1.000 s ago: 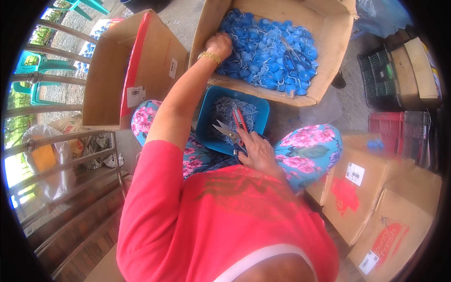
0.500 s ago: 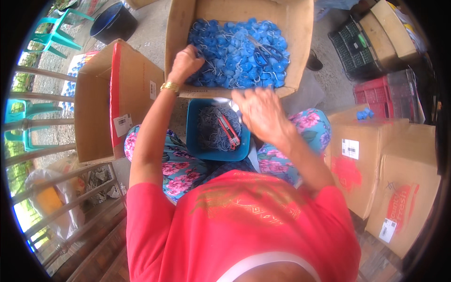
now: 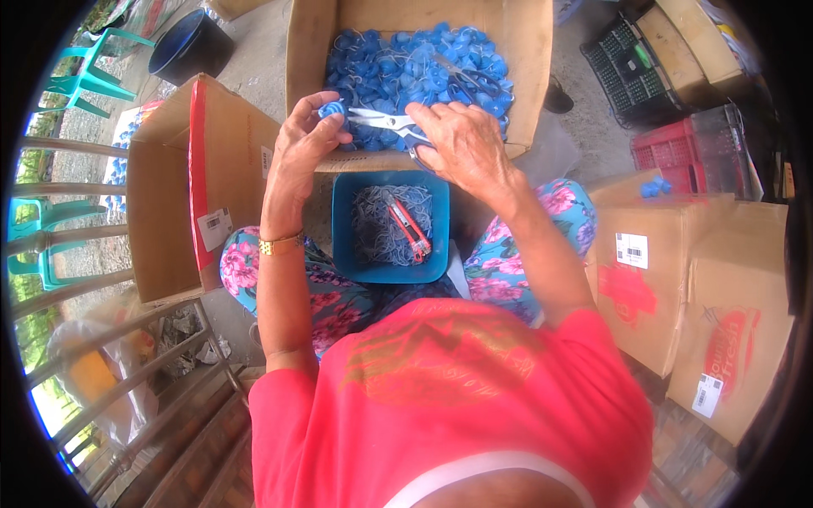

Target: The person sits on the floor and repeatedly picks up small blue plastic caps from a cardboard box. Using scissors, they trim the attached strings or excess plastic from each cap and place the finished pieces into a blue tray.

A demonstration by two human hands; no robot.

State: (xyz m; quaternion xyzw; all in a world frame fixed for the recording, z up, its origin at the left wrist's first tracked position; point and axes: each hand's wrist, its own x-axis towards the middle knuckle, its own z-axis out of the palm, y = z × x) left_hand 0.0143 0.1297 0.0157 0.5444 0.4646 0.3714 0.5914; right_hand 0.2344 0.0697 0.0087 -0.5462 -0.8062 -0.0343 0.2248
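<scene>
Between the fingers of my left hand (image 3: 306, 140) is a small round blue piece (image 3: 333, 109), pinched over the near left part of a cardboard box (image 3: 529, 76). My right hand (image 3: 468, 146) grips scissors (image 3: 385, 119) by their dark blue handles. Their blades point left, parted a little, with the tips close to the blue piece. Many similar blue pieces (image 3: 398, 63) with white strings fill the box beyond my hands. Among them lies a second pair of scissors (image 3: 471, 80) with dark handles.
Below my hands stands a teal bin (image 3: 342, 245) of string scraps, with a red utility knife (image 3: 409, 229) on top. An open carton (image 3: 165, 203) is at the left beside metal railings (image 3: 72, 237). Closed cartons (image 3: 652, 313) and crates (image 3: 669, 161) stand at the right.
My left hand has come up out of the pile with a blue piece. My right hand has brought the scissors up from above the bin to that piece.
</scene>
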